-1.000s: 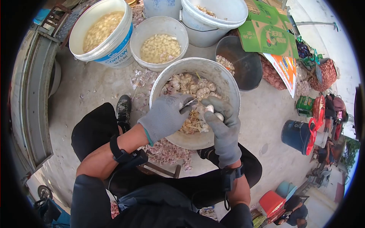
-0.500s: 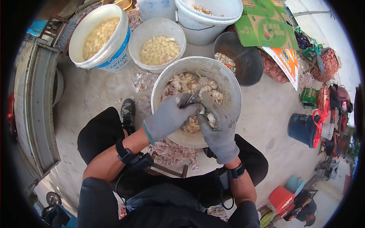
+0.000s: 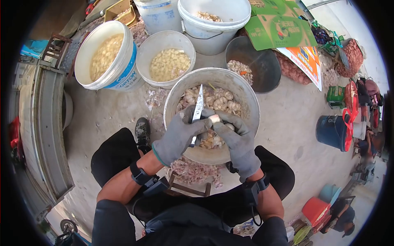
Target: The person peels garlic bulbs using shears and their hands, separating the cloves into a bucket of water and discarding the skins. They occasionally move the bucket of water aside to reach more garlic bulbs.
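Gripped in my gloved left hand (image 3: pixel 176 135) is a knife (image 3: pixel 199 102), its blade pointing up and away from me. My gloved right hand (image 3: pixel 238 141) is closed around garlic, with a pale garlic clove (image 3: pixel 214 119) showing between thumb and fingers near the left fingertips. Another whitish piece is partly hidden in the right palm. Both hands are above a white bucket (image 3: pixel 249 98) between my knees. Inside it lie several garlic bulbs (image 3: pixel 220 101) and loose skins, partly covered by my hands.
Beyond the bucket stand a tub of peeled cloves (image 3: pixel 170 63), a tilted white pail (image 3: pixel 128 61), a large white bucket (image 3: pixel 213 39) and a dark bucket (image 3: pixel 266 69). Garlic skins (image 3: pixel 193 172) litter the floor below. A blue bucket (image 3: pixel 330 131) and a person (image 3: pixel 342 215) are at right.
The knife blade has swung up into clear view from among the fingers. My hands have drawn slightly apart, and the clove now shows between them. The camera view has shifted slightly.
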### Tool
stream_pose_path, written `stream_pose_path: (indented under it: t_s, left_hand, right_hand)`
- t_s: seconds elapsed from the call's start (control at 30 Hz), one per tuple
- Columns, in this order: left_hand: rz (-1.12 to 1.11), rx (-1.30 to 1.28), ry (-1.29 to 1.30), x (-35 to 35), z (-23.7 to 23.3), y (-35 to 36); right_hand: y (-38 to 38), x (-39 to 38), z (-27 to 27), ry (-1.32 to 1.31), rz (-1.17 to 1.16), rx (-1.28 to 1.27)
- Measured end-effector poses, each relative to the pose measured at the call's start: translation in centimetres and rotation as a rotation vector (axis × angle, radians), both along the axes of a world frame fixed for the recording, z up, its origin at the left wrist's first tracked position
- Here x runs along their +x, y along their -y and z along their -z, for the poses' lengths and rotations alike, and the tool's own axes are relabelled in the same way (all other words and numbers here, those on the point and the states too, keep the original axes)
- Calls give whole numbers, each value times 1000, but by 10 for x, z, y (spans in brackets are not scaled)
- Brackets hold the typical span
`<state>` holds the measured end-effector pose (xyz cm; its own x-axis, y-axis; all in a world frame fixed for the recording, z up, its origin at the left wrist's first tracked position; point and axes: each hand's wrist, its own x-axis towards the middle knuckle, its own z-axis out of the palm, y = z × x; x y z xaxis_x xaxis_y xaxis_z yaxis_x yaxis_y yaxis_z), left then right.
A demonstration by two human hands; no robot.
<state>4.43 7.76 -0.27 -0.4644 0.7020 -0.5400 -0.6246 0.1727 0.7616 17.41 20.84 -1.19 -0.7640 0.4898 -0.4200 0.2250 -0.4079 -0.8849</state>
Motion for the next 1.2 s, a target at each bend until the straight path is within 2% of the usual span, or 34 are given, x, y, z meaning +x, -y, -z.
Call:
stream_pose_path:
  t_s: [0.13, 0.2, 0.27, 0.4, 0.47, 0.53, 0.63, 0.67, 0.7, 0.8, 1.0, 1.07, 1.2]
  left_hand:
    - [162, -154, -182, -3, 1, 0]
    - [206, -142, -838, -1, 16, 1]
    - [218, -155, -782, -2, 16, 3]
    - [279, -216, -716, -6, 3, 1]
    - [272, -209, -784, -5, 2, 1]
    - [265, -205, -852, -6, 2, 2]
    - [319, -238, -766, -10, 2, 2]
    - [332, -235, -652, -11, 1, 2]
    - [344, -230, -539, -13, 0, 2]
    - [355, -240, -507, -14, -4, 2]
    - [318, -229, -494, -14, -5, 2]
    - [317, -220, -504, -17, -1, 2]
    - [329, -203, -581, -14, -7, -1]
  right_hand:
    - [2, 0, 1, 21, 20, 106]
    - [1, 0, 2, 31, 14, 135]
    - [-2, 1, 7, -28, -65, 387]
    - [-5, 1, 2, 0, -128, 494]
    - [-6, 2, 2, -65, -178, 746]
    - [-6, 1, 0, -62, -199, 820]
    - [-7, 2, 2, -79, -230, 923]
    - [-8, 2, 4, -97, -242, 950]
    - [-8, 3, 5, -97, -243, 950]
    - [-7, 5, 8, -113, -238, 903]
    - [-6, 2, 0, -82, -257, 812]
    - [-9, 1, -1, -30, -242, 645]
    - [-11, 1, -4, -1, -216, 611]
